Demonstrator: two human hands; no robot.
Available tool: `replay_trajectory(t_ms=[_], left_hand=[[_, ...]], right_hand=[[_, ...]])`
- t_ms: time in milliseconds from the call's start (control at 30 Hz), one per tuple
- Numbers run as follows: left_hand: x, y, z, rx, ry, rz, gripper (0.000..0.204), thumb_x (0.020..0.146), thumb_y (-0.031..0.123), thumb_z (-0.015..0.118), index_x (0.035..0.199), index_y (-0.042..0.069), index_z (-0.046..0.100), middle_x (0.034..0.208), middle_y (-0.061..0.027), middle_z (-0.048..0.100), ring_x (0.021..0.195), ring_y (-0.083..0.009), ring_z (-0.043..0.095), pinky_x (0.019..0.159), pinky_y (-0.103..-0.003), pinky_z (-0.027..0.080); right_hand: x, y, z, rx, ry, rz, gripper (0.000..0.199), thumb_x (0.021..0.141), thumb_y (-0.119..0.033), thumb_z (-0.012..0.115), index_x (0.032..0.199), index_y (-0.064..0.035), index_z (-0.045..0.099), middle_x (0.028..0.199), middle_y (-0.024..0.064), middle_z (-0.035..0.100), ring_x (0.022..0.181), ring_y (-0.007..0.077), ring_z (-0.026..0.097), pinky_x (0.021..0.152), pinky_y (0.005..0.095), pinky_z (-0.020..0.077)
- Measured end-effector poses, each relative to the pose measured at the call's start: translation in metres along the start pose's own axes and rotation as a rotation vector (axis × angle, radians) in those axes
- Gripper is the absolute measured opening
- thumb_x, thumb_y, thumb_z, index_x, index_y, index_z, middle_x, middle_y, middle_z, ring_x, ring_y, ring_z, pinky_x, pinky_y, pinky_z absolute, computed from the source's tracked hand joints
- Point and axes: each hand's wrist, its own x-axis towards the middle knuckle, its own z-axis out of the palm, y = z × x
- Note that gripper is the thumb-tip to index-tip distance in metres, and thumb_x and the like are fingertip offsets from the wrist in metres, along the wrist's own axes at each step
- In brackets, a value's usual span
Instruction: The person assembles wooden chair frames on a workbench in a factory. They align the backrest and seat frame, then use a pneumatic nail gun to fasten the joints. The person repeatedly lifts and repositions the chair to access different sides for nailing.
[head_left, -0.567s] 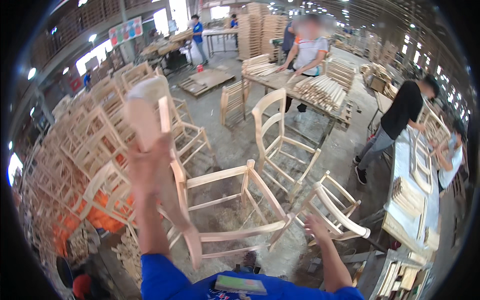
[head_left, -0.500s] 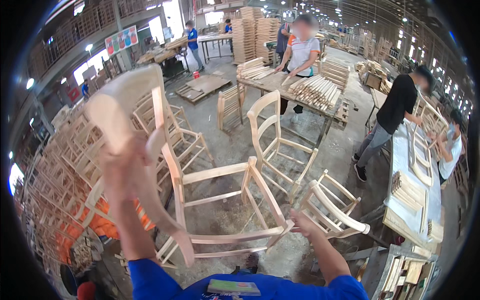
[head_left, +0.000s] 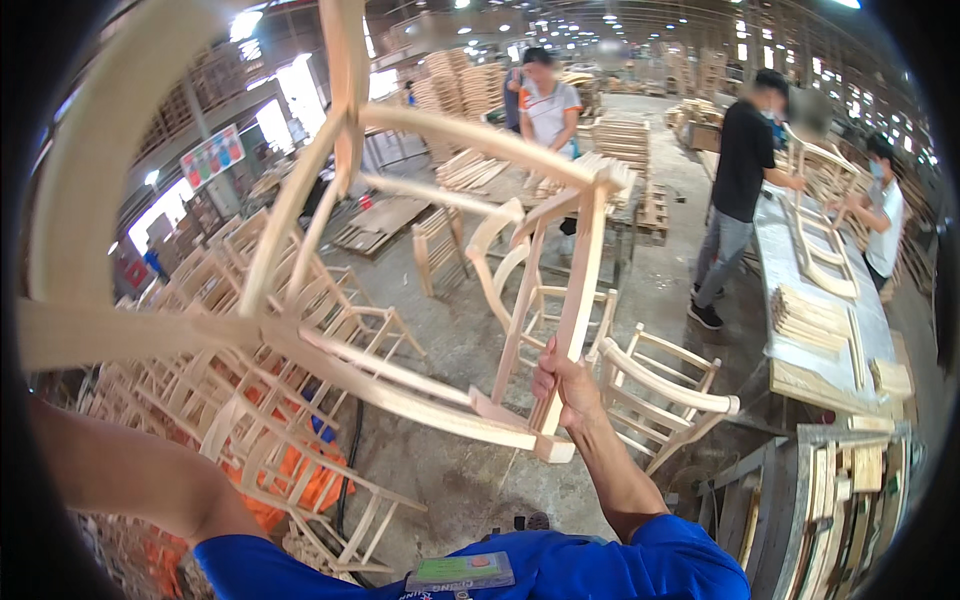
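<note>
An unpainted wooden chair frame [head_left: 400, 395] hangs tilted in the air before me, its seat opening bare. My right hand [head_left: 565, 385] is closed around one of its wooden bars, near the lower right corner of the frame. My left forearm [head_left: 130, 470] reaches up to the left rim of the picture, beneath the large curved back part of the chair [head_left: 80, 180]. The left hand itself lies outside the picture, so its grip does not show.
Many chair frames [head_left: 190, 360] are stacked at left above orange sheeting [head_left: 290, 490]. Another chair [head_left: 660, 390] stands just right of my right hand. People work at a long table [head_left: 810, 340] on the right and a bench farther off. A bin of wood pieces [head_left: 840, 500] is at lower right.
The chair frame has been lifted and tilted, coming closer and leftward. My left hand, seen before at the backrest, has gone out of view. My right hand has risen with the frame.
</note>
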Motion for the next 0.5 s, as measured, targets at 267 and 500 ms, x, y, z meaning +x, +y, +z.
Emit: replay_trajectory(t_ms=[267, 500], left_hand=[[-0.24, -0.03, 0.203, -0.941, -0.152, -0.798, 0.066, 0.111, 0.053, 0.046, 0.149, -0.001, 0.043, 0.139, -0.0237, 0.065, 0.127, -0.0304, 0.066, 0.103, -0.039, 0.056], [-0.201, 0.125, 0.291, -1.479, -0.149, -1.023, 0.049, 0.111, 0.051, 0.052, 0.128, 0.006, 0.052, 0.072, 0.0002, 0.043, 0.045, -0.0096, 0.037, 0.039, -0.025, 0.035]], right_hand=[[-0.113, -0.105, 0.075, 0.059, 0.174, -0.637, 0.032, 0.09, 0.0, 0.064, 0.113, -0.0139, 0.046, 0.084, -0.0002, 0.052, 0.062, 0.0114, 0.047, 0.057, 0.0308, 0.0444], [-0.35, -0.19, -0.019, -1.079, 0.428, -0.951, 0.056, 0.107, -0.039, 0.059, 0.151, -0.0063, 0.046, 0.137, 0.0135, 0.06, 0.128, 0.0221, 0.057, 0.109, 0.0439, 0.0481]])
